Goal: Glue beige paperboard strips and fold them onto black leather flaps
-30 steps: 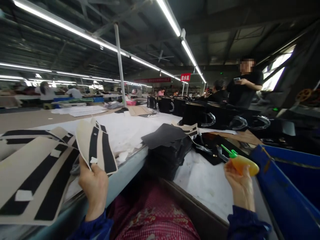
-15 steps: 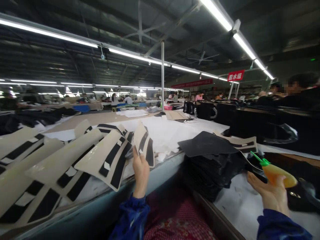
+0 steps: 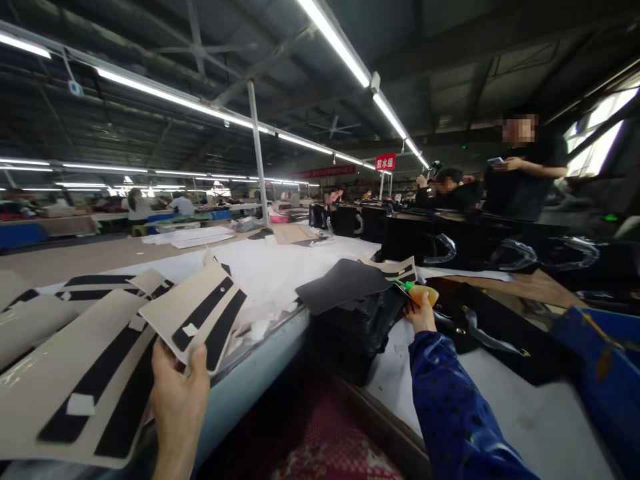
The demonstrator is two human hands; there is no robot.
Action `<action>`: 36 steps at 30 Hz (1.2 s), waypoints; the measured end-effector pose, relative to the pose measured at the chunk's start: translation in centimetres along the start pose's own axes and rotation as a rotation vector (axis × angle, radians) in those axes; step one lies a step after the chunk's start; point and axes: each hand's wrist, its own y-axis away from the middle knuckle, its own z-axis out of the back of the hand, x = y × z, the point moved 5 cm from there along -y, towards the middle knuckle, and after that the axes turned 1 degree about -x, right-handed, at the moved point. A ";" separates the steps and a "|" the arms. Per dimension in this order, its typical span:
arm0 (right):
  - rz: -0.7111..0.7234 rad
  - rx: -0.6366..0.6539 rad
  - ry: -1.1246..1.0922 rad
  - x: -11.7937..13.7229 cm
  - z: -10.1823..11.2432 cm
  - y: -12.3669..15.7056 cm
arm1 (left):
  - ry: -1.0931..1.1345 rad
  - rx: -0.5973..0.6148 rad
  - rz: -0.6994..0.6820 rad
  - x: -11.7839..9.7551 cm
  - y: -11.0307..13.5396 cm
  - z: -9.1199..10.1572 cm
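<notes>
My left hand grips the lower edge of a beige panel with two black strips and a small white tab, thumb on its face. The panel is tilted up above more beige panels, which overlap at the left. My right hand is closed around a squeeze bottle with yellow-orange contents and a green nozzle pointing left. Beside that hand stands a stack of black sheets. Just behind the nozzle lies another beige panel; whether my fingers touch it I cannot tell.
A black piece with a handle and gold-coloured fittings lies to the right, before a blue bin. Black bags with wrapped handles line the back. White paper covers the table ahead. A person stands at the far right.
The view has turned right. My left hand has come nearer and lower with a beige panel, its strips now facing me. My right hand has reached forward with the bottle towards the black stack.
</notes>
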 end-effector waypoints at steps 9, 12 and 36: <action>0.088 0.013 -0.105 5.4 0.4 0.8 | 0.092 -0.032 -0.032 -0.8 2.2 1.0; 0.123 0.056 -0.133 8.0 0.6 2.4 | -0.001 -0.161 -0.199 -3.0 3.5 2.1; -0.127 0.474 -0.047 5.0 11.0 25.0 | 0.424 1.394 -0.142 -11.3 24.3 -14.1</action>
